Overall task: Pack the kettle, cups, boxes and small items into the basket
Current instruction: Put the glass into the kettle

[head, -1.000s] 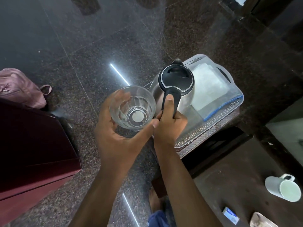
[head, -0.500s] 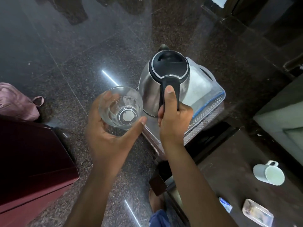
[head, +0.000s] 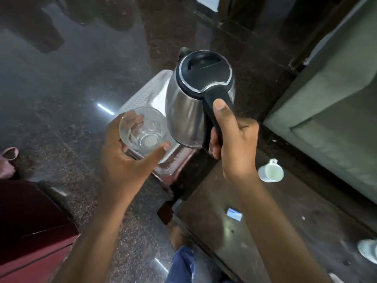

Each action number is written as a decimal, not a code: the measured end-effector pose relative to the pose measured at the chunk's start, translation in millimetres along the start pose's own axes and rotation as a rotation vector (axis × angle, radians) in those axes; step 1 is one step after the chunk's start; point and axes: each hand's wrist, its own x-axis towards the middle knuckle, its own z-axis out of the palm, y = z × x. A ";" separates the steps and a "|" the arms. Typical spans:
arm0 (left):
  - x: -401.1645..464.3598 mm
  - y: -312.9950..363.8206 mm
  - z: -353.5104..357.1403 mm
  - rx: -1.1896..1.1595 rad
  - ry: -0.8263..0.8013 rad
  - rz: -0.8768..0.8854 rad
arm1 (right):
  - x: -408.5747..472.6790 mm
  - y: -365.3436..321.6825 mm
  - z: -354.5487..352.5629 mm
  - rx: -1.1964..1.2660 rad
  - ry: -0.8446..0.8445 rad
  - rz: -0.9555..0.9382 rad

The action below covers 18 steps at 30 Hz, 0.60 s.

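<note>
My right hand (head: 232,144) grips the black handle of a steel kettle (head: 187,103) with a black lid, held up in the air over the basket. My left hand (head: 124,160) holds a clear glass cup (head: 142,131) from below, just left of the kettle's base. The pale perforated plastic basket (head: 142,92) stands on the dark stone floor, mostly hidden behind kettle and glass. A white mug (head: 270,170) lies on its side on the dark low table to the right. A small blue and white packet (head: 234,213) lies on the same table.
The dark glossy low table (head: 285,231) fills the lower right. A grey-green sofa (head: 330,103) stands at the right edge. A maroon box (head: 30,231) is at lower left, a pink bag (head: 6,162) at the left edge. A pale object (head: 368,250) sits at the table's right edge.
The kettle has risen out of the basket and shifted right. The view has swung left, so the basket now shows only behind the kettle and glass. The glass stays in my left hand.
</note>
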 end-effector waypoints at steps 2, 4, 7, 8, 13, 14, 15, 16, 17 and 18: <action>-9.5 10.1 25.5 0.018 -0.043 0.035 | -9.6 -5.7 -38.0 -0.052 0.023 -0.015; -21.6 23.7 54.5 0.024 -0.085 0.035 | -19.7 -11.9 -79.8 -0.102 0.052 -0.010; -41.5 40.9 94.2 -0.010 -0.158 -0.041 | -35.1 -21.8 -137.2 -0.097 0.083 0.010; -49.0 45.8 110.0 -0.022 -0.183 -0.053 | -40.8 -25.7 -158.0 -0.104 0.096 0.014; -84.5 54.0 182.7 -0.027 -0.281 -0.031 | -68.1 -43.9 -256.9 -0.192 0.145 0.053; -91.5 53.1 195.8 -0.022 -0.309 -0.023 | -73.7 -47.2 -274.7 -0.208 0.156 0.066; -99.0 52.5 209.1 -0.021 -0.338 -0.012 | -79.4 -50.1 -291.7 -0.228 0.165 0.077; -107.4 53.0 222.9 -0.028 -0.366 -0.007 | -85.7 -52.8 -308.7 -0.249 0.174 0.085; -115.9 54.2 236.3 -0.035 -0.394 -0.010 | -92.3 -55.4 -325.2 -0.265 0.182 0.090; -124.0 55.9 249.3 -0.039 -0.420 -0.015 | -98.9 -57.5 -341.5 -0.278 0.189 0.092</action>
